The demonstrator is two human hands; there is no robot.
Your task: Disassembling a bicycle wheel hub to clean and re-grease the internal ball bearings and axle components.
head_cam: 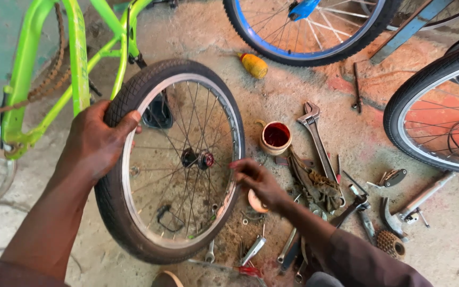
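**Small bike wheel propped up on the shop floor, one hand on the tyre**

The bicycle wheel [171, 159] stands roughly upright on the concrete floor [293, 90], tipped a bit so its face looks toward the camera. Its axle runs roughly toward the viewer, with the hub [197, 158] showing a red end cap right in the middle. The tyre's top edge leans up by the lime green bike frame [81, 58], and the bottom sits close to the person's knees.

The left hand [99, 141] grips the black tyre at the upper left, fingers [126, 123] wrapped over the tread and clamped on it. The right hand [258, 180] hovers just beside the rim on the right side, fingers loosely curled and apart, holding nothing that I can make out.

To the right of the wheel there's a small cup of red-brown liquid [275, 136], an adjustable wrench [314, 133], a grimy rag [314, 186] and a freewheel cog [390, 243]. A blue-rimmed wheel [298, 32] sits up top.
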